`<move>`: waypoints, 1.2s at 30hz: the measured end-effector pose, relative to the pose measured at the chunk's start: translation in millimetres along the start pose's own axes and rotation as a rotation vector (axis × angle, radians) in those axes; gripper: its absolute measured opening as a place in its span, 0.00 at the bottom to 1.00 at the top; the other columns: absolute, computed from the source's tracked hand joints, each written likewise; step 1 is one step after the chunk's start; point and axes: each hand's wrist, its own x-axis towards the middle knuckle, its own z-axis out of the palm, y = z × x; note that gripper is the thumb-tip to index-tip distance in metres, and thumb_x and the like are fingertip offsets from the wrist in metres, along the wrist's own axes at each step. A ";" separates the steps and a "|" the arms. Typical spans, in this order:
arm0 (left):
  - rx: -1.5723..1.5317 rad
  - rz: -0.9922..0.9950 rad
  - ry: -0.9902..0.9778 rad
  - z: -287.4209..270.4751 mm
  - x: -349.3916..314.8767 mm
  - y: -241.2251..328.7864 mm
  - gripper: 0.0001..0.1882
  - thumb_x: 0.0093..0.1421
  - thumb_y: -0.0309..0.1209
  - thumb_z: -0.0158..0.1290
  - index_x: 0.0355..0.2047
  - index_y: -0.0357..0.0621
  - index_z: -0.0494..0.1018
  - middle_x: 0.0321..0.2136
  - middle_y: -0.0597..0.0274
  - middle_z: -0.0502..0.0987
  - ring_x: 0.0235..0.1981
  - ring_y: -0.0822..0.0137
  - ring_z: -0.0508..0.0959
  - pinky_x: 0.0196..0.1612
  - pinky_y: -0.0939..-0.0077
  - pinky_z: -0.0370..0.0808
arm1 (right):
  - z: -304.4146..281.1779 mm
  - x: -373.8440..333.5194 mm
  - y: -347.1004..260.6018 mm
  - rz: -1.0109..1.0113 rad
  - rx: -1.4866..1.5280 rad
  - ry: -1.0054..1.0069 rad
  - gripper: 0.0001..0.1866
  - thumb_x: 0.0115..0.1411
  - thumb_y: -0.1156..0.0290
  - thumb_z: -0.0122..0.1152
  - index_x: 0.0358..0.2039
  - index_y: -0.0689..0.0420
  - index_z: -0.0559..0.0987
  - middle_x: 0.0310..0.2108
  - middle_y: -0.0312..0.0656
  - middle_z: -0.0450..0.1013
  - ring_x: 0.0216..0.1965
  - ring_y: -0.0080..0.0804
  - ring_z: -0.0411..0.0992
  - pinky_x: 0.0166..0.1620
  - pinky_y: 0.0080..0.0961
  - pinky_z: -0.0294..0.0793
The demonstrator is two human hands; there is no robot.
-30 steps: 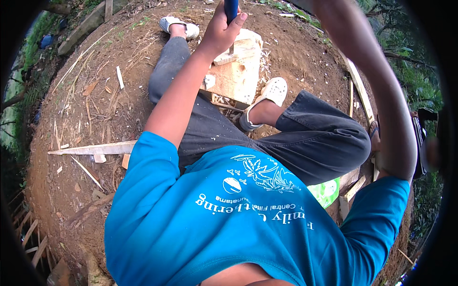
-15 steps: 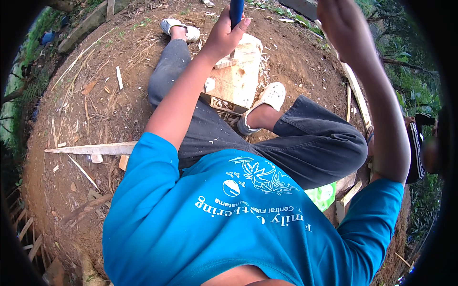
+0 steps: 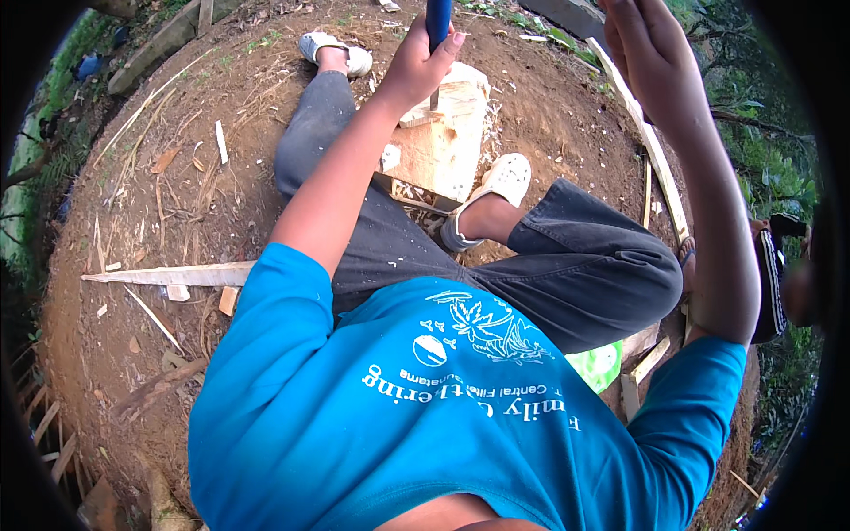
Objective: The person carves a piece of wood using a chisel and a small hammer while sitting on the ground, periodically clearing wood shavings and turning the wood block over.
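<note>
My left hand (image 3: 423,66) is wrapped round the blue handle of a chisel (image 3: 438,22), whose top runs out past the upper edge. Its narrow metal blade points down onto a pale wooden block (image 3: 440,155), beside a small raised piece of wood at the block's far end. The block lies on the ground between my feet. My right hand (image 3: 651,53) is raised at the upper right, apart from the block, its fingers curled and partly cut off by the frame edge. What it grips is out of sight.
Wood chips lie round the block. A long pale plank (image 3: 637,115) stretches along the right, and a pointed strip (image 3: 173,275) lies at left by small offcuts (image 3: 228,301). A green-and-white bag (image 3: 598,365) sits by my right leg. Another person's foot (image 3: 688,252) shows at right.
My right hand has shifted slightly down and to the right, and more of its fingers show. The left hand and chisel have stayed nearly still on the block.
</note>
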 end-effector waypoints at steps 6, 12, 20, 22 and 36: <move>-0.293 -0.104 0.076 -19.7 3.3 -7.7 0.11 0.73 0.36 0.52 0.43 0.50 0.61 0.25 0.72 0.63 0.22 0.79 0.64 0.27 0.81 0.66 | 28.8 -13.8 5.9 0.158 -0.425 -0.394 0.21 0.73 0.53 0.52 0.44 0.61 0.79 0.26 0.43 0.73 0.28 0.35 0.72 0.36 0.38 0.70; -0.573 -0.223 0.450 -39.2 3.4 -12.8 0.09 0.73 0.32 0.52 0.42 0.50 0.62 0.25 0.70 0.66 0.24 0.76 0.66 0.29 0.76 0.68 | 26.3 -38.2 2.8 0.262 -0.021 -0.240 0.22 0.74 0.50 0.51 0.41 0.58 0.79 0.22 0.30 0.65 0.24 0.18 0.62 0.29 0.24 0.62; -0.387 0.019 0.156 -5.4 -34.4 12.8 0.14 0.71 0.42 0.57 0.37 0.48 0.68 0.24 0.70 0.66 0.29 0.75 0.67 0.38 0.74 0.68 | 25.6 -65.7 -5.5 0.315 0.207 -0.249 0.20 0.75 0.52 0.51 0.41 0.57 0.77 0.22 0.25 0.62 0.21 0.11 0.57 0.24 0.16 0.56; -0.302 0.021 0.121 -4.1 -34.1 13.7 0.14 0.71 0.42 0.56 0.37 0.47 0.68 0.25 0.70 0.67 0.29 0.75 0.67 0.38 0.74 0.68 | 28.3 -68.4 -7.9 0.342 0.248 -0.244 0.20 0.75 0.52 0.52 0.41 0.57 0.77 0.22 0.25 0.62 0.20 0.10 0.57 0.23 0.15 0.56; -0.779 -0.107 0.308 -17.6 -11.8 39.1 0.17 0.69 0.44 0.51 0.26 0.52 0.63 0.15 0.72 0.57 0.17 0.73 0.56 0.24 0.73 0.56 | 195.8 0.3 138.8 0.395 0.092 -0.153 0.38 0.53 0.43 0.78 0.48 0.65 0.78 0.35 0.40 0.77 0.38 0.29 0.76 0.44 0.27 0.76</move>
